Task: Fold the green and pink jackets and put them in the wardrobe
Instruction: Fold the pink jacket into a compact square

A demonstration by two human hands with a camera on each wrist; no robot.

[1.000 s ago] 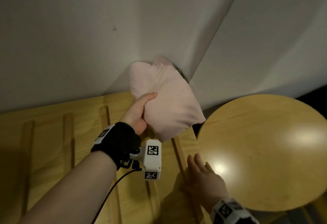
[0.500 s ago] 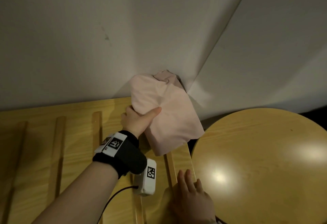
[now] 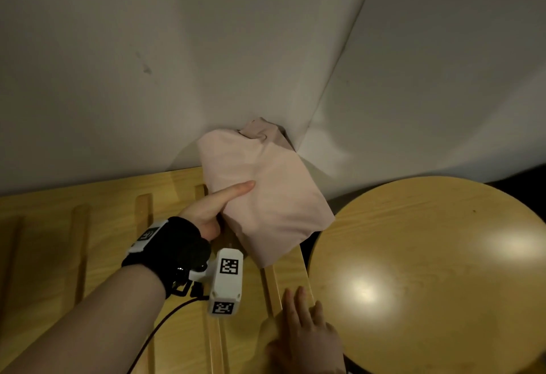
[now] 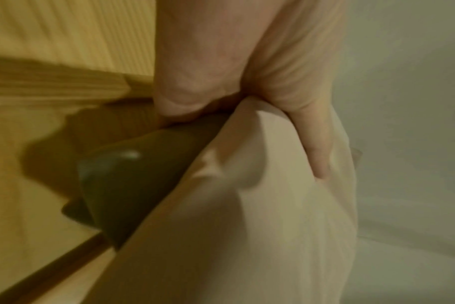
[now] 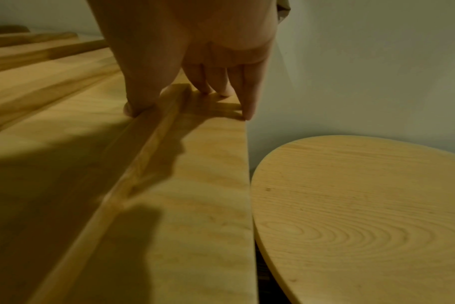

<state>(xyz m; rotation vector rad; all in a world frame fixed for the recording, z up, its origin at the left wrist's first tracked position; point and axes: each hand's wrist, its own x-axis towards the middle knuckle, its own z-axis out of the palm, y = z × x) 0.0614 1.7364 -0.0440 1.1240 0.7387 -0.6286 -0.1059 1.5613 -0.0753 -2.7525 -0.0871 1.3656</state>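
Note:
The folded pink jacket (image 3: 266, 193) is held in the room's corner, above the far right end of a slatted wooden panel (image 3: 88, 240). My left hand (image 3: 224, 205) grips its near left edge, thumb on top and fingers underneath. In the left wrist view, my left hand (image 4: 242, 88) pinches the pink jacket (image 4: 247, 226) together with a dark green jacket (image 4: 122, 185) lying under it. My right hand (image 3: 301, 323) rests flat on the panel near its right edge; in the right wrist view, my right hand (image 5: 208, 82) touches the wooden panel (image 5: 169, 205) with straight fingers.
A round wooden table (image 3: 428, 270) stands just right of the panel, a narrow dark gap between them. White walls (image 3: 325, 92) meet in a corner behind the jacket. Raised slats run across the panel to the left.
My left hand has brought the jackets slightly lower, toward the panel's far end, and its thumb now lies flatter across the pink cloth. The right hand stays on the wood.

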